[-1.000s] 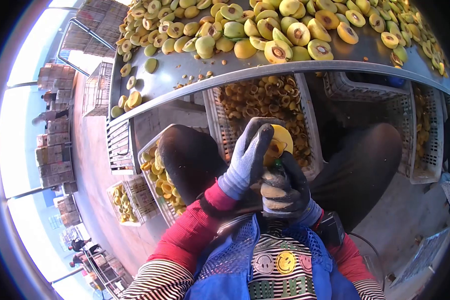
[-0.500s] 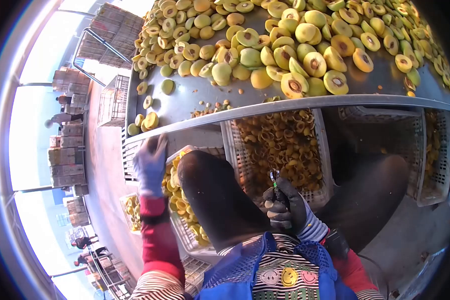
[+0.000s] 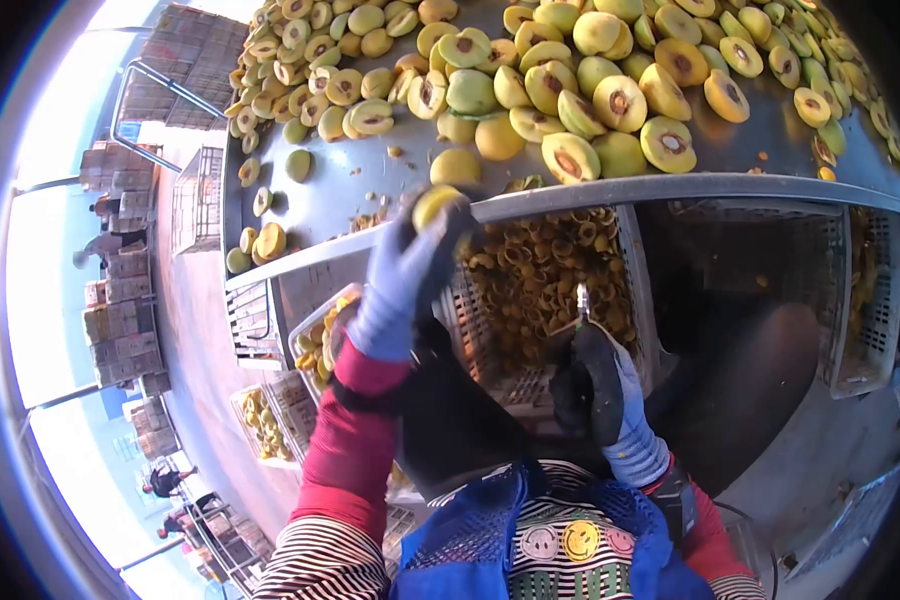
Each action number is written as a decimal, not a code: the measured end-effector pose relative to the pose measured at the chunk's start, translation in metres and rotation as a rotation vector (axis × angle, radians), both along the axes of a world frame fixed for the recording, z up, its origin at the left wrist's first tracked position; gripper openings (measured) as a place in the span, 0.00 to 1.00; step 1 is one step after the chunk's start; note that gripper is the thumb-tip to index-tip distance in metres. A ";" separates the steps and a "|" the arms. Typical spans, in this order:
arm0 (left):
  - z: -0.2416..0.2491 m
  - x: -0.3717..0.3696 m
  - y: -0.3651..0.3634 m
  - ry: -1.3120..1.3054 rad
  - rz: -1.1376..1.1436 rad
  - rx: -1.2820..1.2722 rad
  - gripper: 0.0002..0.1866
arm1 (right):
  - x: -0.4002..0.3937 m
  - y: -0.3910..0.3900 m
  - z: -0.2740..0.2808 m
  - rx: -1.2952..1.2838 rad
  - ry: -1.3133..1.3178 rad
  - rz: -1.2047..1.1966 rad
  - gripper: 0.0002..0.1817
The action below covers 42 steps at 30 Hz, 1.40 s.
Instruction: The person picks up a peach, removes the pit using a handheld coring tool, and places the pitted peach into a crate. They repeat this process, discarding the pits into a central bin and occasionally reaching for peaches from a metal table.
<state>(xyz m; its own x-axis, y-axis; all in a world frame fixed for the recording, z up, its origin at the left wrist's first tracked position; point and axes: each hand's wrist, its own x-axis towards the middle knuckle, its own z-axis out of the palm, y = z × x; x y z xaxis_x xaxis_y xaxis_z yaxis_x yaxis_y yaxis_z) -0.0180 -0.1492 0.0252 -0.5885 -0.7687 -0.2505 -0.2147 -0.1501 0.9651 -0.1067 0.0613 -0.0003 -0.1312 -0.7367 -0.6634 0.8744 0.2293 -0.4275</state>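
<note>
My left hand, in a grey-blue glove, is at the near edge of the metal table, its fingers closed around a yellow-green peach half. Motion blurs its fingertips. In front of my body, my right hand, gloved in grey and black, grips a slim hand tool with a shiny metal tip pointing away from me. Its handle is hidden in the fist. Many halved peaches, several with brown pits showing, are heaped across the table.
Beneath the table edge, between my knees, stands a crate of brownish curved fruit scraps. A crate of yellow fruit pieces is by my left leg. Another crate stands at far right. Stacked crates and people are in the left background.
My left hand has swung right from the table's left corner and now holds a peach half. My right hand has turned the tool tip upward and moved slightly right. The view has shifted slightly.
</note>
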 end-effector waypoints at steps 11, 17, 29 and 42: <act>0.000 0.023 0.108 0.014 0.079 0.069 0.29 | 0.019 0.007 0.008 -0.374 0.890 0.011 0.11; 0.025 0.111 0.052 -0.212 0.341 -0.761 0.14 | 0.016 0.021 -0.016 -0.331 0.783 0.188 0.15; 0.032 0.013 -0.015 -0.851 -0.035 -0.938 0.25 | 0.026 0.005 -0.030 -0.126 0.452 0.222 0.18; 0.023 -0.021 -0.001 0.001 -0.219 0.090 0.19 | -0.008 0.001 -0.017 -0.122 0.272 -0.111 0.17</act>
<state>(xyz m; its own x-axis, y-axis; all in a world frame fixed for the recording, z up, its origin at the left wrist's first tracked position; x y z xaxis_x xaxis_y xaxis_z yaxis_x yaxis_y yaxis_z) -0.0386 -0.1499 0.0483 -0.7390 -0.5974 -0.3115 -0.2504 -0.1858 0.9502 -0.1143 0.0625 -0.0175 -0.3759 -0.7798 -0.5007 0.7410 0.0715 -0.6677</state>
